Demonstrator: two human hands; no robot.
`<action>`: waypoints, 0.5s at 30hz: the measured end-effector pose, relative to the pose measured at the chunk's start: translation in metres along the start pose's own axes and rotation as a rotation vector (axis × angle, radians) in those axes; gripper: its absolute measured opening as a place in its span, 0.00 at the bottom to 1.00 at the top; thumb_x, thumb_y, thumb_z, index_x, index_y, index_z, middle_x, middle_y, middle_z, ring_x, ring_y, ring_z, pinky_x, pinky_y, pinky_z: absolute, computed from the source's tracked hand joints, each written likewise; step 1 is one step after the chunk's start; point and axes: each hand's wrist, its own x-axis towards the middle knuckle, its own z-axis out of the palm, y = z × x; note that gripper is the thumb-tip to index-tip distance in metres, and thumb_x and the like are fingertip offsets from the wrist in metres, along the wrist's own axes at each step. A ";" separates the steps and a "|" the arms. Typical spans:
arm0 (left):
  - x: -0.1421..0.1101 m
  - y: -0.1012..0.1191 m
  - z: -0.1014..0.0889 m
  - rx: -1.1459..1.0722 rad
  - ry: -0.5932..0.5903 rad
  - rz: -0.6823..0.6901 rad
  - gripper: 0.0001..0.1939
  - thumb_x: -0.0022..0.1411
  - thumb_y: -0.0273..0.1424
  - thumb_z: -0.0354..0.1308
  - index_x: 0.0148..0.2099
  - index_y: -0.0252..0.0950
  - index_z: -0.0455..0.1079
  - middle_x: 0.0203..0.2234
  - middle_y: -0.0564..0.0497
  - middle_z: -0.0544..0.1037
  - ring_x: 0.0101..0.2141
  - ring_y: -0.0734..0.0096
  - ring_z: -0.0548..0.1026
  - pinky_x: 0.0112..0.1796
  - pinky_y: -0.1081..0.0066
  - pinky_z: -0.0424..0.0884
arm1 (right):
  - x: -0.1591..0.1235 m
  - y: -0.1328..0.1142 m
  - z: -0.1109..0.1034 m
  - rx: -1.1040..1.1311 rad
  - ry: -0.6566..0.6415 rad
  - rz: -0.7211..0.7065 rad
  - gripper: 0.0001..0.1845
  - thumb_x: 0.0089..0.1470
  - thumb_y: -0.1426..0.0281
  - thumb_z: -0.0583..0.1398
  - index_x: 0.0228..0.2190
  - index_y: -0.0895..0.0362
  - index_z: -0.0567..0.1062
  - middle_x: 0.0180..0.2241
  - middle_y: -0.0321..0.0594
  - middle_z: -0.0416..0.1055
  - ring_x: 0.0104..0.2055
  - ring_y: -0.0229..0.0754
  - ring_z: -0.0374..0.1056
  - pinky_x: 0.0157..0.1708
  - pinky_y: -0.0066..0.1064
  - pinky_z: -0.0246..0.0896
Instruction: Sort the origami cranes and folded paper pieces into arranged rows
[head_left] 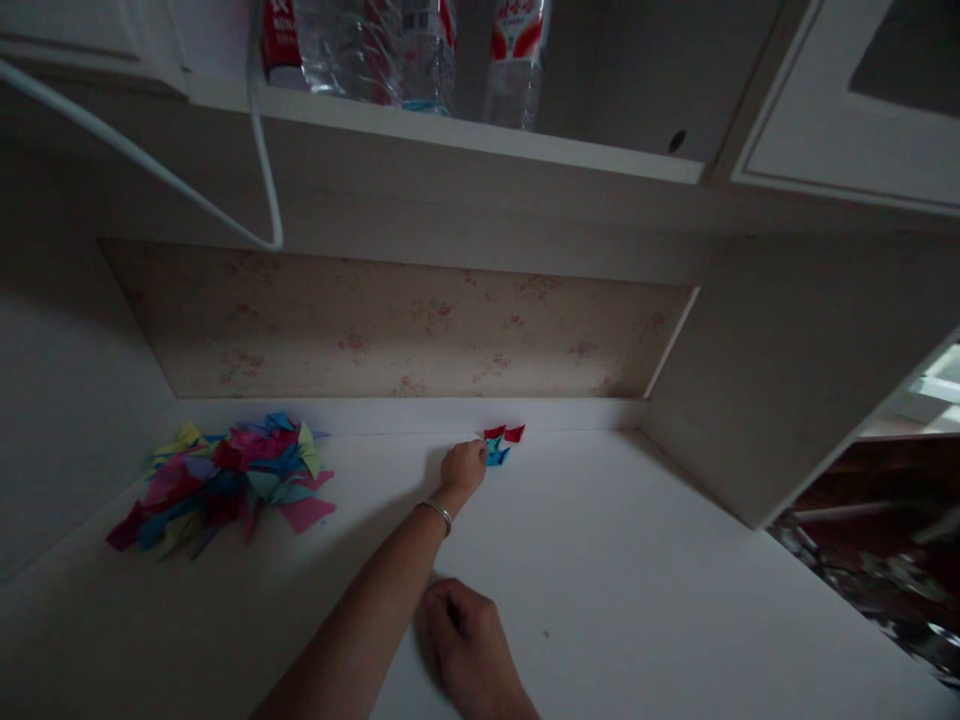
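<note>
My left hand (463, 468), with a bracelet (436, 515) at its wrist, reaches far across the white tabletop. Its fingers are closed at the edge of a blue folded paper piece (496, 455), and the fingertips are partly hidden. Two red folded paper pieces (514, 434) stand just behind the blue one, near the back edge. Closer to me, my right hand (474, 640) rests on the surface as a loose fist, with nothing visible in it. Over on the left lies a heap of folded paper pieces (259, 482) in pink, blue, green, yellow and purple.
An overhead shelf (450, 130) holds clear plastic bottles (516, 70) and a red can (282, 40). A white cable (161, 180) hangs down at the upper left. Floral wallpaper (412, 330) covers the back, and a side panel (780, 370) bounds the right.
</note>
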 end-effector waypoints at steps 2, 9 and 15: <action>-0.001 -0.001 0.000 -0.019 0.004 0.006 0.13 0.62 0.30 0.54 0.48 0.41 0.73 0.42 0.46 0.80 0.44 0.63 0.75 0.42 0.70 0.66 | 0.000 0.001 0.001 0.006 0.004 0.000 0.15 0.59 0.64 0.52 0.29 0.58 0.75 0.27 0.39 0.72 0.30 0.40 0.65 0.28 0.27 0.55; -0.015 -0.010 -0.001 -0.134 0.040 0.022 0.13 0.59 0.27 0.58 0.48 0.38 0.71 0.44 0.46 0.77 0.45 0.66 0.74 0.45 0.71 0.65 | 0.000 0.001 -0.001 0.013 0.016 -0.006 0.16 0.58 0.61 0.53 0.29 0.57 0.75 0.25 0.37 0.71 0.28 0.39 0.63 0.27 0.26 0.53; -0.056 -0.032 -0.014 -0.271 0.084 -0.002 0.10 0.59 0.28 0.56 0.44 0.35 0.72 0.37 0.48 0.78 0.39 0.69 0.74 0.43 0.71 0.66 | -0.003 0.000 -0.001 0.032 0.015 -0.013 0.20 0.58 0.56 0.53 0.27 0.57 0.75 0.23 0.36 0.68 0.26 0.38 0.61 0.26 0.26 0.53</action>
